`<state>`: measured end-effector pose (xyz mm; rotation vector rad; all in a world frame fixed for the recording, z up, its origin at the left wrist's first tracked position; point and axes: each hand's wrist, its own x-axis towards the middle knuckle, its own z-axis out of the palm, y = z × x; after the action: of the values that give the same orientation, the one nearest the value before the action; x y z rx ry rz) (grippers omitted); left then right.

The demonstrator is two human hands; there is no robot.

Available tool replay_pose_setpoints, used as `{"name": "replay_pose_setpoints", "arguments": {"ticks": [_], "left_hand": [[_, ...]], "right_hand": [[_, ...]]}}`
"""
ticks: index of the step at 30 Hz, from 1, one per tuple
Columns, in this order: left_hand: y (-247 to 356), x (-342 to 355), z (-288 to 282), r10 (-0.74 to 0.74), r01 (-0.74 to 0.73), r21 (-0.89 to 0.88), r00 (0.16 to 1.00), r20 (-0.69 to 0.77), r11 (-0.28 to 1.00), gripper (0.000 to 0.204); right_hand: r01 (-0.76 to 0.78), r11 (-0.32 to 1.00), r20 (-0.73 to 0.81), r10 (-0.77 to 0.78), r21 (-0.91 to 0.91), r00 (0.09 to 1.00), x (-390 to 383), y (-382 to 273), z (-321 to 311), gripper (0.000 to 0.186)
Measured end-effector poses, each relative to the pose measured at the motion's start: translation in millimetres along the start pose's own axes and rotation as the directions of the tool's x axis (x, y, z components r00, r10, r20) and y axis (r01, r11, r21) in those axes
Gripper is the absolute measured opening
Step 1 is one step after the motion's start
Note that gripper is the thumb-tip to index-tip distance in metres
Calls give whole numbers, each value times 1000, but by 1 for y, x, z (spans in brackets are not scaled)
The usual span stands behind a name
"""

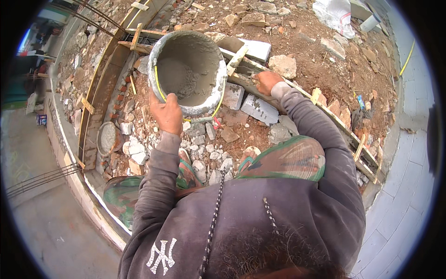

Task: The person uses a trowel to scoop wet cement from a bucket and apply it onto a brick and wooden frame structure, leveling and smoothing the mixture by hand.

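My left hand [166, 115] grips the near left rim of a cement-caked bucket [215, 93] with a yellow handle. Wet grey mortar [183, 69] lies inside it, and the bucket is tilted a little toward me. My right hand [267, 82] is closed just right of the bucket, down at a narrow wooden formwork channel [302, 91] with grey mortar on it; what its fingers hold is hard to make out. Grey broken blocks [258, 109] lie below the channel, between the bucket and my right forearm.
Rubble surrounds my sandalled feet [247, 158]. A second mortar bucket [108, 138] stands at left beside a long formwork board [95, 111]. Rebar bars [39, 181] jut over the lower-left concrete floor. A white sack [332, 16] lies at upper right; pale paving [413, 162] runs along the right.
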<state>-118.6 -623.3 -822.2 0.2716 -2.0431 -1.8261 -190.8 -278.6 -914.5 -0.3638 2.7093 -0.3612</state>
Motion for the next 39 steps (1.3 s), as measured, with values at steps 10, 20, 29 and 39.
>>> {"name": "replay_pose_setpoints", "arguments": {"ticks": [10,20,29,39], "left_hand": [[5,2,-22,119,-131,118,987,104,984,68],[80,-34,46,443,-474,188,877,186,860,72],[105,-21,32,432,-428,-60,887,165,902,68],[94,-20,37,435,-515,149,821,371,844,72]], "right_hand": [[-259,960,-49,265,107,963,-116,-17,-57,49],[83,961,-382,-184,-266,906,-60,-139,-111,39],[89,991,-221,-65,101,973,-64,-126,-213,39],[-221,308,324,-339,925,883,-37,-59,-103,54]]}}
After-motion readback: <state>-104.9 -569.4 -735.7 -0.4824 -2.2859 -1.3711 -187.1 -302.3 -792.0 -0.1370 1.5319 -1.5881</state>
